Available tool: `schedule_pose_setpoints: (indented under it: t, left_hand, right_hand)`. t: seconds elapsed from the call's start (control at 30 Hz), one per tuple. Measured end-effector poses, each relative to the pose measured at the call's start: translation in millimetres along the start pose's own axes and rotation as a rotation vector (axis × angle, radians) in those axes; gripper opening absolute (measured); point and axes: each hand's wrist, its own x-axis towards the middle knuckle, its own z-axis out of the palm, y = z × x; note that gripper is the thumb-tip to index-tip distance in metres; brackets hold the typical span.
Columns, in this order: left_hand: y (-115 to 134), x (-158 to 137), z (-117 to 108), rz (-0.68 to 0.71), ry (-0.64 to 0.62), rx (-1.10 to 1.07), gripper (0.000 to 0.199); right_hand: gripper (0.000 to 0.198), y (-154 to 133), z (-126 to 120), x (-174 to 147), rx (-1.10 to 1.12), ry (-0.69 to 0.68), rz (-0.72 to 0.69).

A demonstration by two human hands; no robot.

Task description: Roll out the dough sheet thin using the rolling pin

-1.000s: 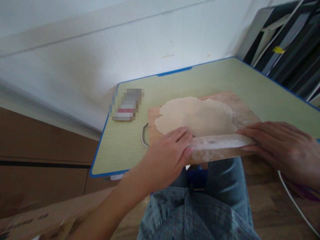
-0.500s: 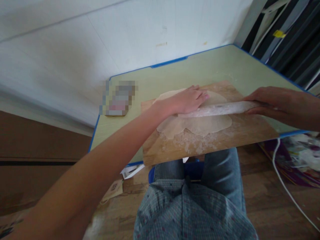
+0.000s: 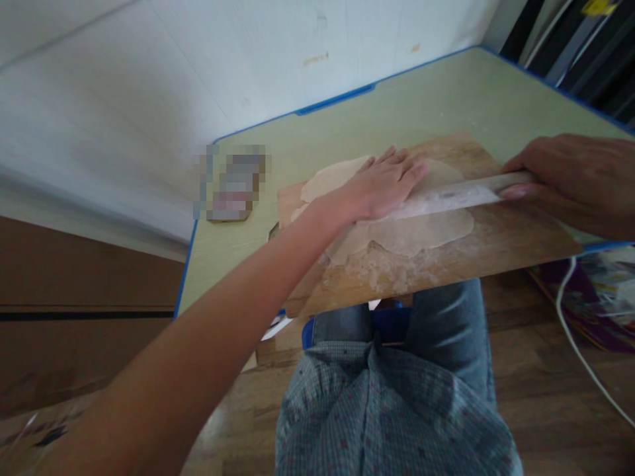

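Note:
A thin sheet of dough [image 3: 421, 233] with an uneven edge lies on a wooden board [image 3: 516, 241] dusted with flour. Across the sheet runs a floury rolling pin [image 3: 446, 198], its right part tilted toward the upper right. My right hand [image 3: 570, 182] is closed around the pin's right end. Flat over the pin's left part rests my left hand [image 3: 384, 182], fingers stretched and slightly apart. The pin's left end is hidden beneath that hand and forearm.
The board lies on a pale green table [image 3: 417, 99] with blue edging, against a white wall [image 3: 268, 53]. A pixelated flat object [image 3: 235, 188] is at the table's left. A white cable [image 3: 578, 350] hangs at the right, beside a bag [image 3: 595, 311].
My left hand's fingers have spread and now point farther away. The pin has tilted higher at its right end along with my right hand. The whole view has shifted slightly.

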Motion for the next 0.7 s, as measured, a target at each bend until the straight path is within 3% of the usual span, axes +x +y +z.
schedule_pose_setpoints:
  t: [0.23,0.7]
  left_hand:
    - [6,-7,6,-0.013,0.041,-0.018,0.053]
    - [30,-40,22,0.103,0.174,-0.010,0.049]
  right_hand:
    - [0.062,1,1,-2,0.032,-0.095,0.093]
    - [0.052,-10,-5,-15,0.044,-0.122,0.069]
